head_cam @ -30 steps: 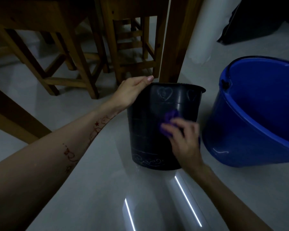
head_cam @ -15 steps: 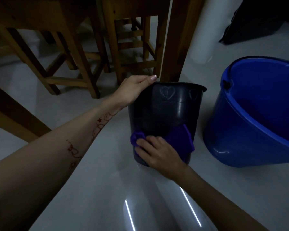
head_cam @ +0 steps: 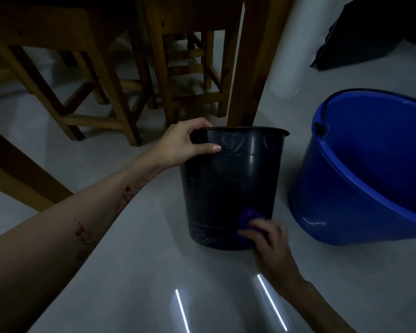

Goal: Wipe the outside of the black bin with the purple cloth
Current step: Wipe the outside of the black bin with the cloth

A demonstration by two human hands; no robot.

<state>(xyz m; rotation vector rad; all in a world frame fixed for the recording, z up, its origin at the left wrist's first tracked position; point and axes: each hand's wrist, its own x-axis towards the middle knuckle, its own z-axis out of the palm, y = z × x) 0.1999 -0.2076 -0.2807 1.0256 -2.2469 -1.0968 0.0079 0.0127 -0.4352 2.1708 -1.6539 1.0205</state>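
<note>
The black bin stands upright on the pale glossy floor, just in front of a wooden table leg and near a large blue bucket that sits to its right, the two apart by a narrow strip of floor. The left hand grips the bin's rim on its left side, fingers curled over the top edge and the thumb laid flat across the outer wall just below it, beside a faint heart pattern on the plastic. The right hand is low at the bin's right front, near the base, its fingers closed over the bunched purple cloth and pressing it against the outer wall; only a small wad of cloth shows above the knuckles, and this hand is blurred. Wooden stools stand behind the bin on the left. Two bright streaks of reflected light lie on the floor in front of the bin.
</note>
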